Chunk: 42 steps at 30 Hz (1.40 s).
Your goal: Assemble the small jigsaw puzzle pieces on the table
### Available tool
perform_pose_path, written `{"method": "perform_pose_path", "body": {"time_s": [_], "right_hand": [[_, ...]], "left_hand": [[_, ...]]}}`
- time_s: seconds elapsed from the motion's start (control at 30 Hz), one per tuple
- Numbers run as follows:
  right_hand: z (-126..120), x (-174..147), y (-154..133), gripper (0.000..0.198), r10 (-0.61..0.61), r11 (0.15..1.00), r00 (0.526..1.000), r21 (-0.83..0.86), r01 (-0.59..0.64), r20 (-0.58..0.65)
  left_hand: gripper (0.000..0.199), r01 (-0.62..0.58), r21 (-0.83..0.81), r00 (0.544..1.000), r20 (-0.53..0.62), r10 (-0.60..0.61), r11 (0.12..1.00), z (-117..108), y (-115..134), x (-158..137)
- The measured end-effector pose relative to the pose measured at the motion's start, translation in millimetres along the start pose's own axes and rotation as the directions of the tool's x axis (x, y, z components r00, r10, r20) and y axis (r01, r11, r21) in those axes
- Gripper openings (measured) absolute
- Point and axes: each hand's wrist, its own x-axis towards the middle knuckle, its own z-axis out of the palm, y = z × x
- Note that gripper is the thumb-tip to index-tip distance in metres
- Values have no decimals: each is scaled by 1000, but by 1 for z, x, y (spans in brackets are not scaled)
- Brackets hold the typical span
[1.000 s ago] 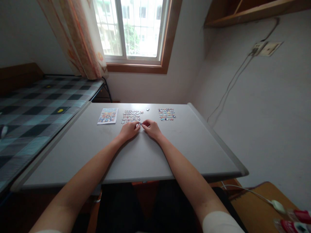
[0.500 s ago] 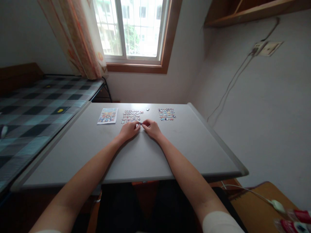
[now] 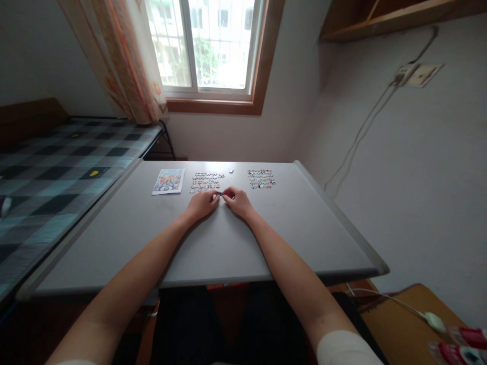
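My left hand (image 3: 203,204) and my right hand (image 3: 238,201) meet near the middle of the table, fingertips almost touching. Between them are small dark jigsaw puzzle pieces (image 3: 219,193), pinched by the fingers of both hands; whether they are joined I cannot tell. Just beyond my left hand lie rows of puzzle pieces (image 3: 205,182), the nearest row partly hidden by it. A second group of puzzle pieces (image 3: 261,179) lies in rows to the right, apart from my right hand. One lone piece (image 3: 231,171) rests between the groups, farther back.
A colourful printed picture sheet (image 3: 169,181) lies at the left on the grey-white table (image 3: 304,228). A bed with a checked cover (image 3: 95,152) stands along the left. A cable (image 3: 355,139) hangs down the right wall. A window (image 3: 209,45) is ahead.
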Motion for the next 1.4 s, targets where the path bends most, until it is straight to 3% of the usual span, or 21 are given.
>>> {"method": "perform_pose_path", "body": {"time_s": [1.4], "right_hand": [[1, 0, 1, 10, -3, 1000, 1000, -31, 3, -3]], "left_hand": [[34, -22, -19, 1000, -23, 21, 1000, 4, -3, 1]]}}
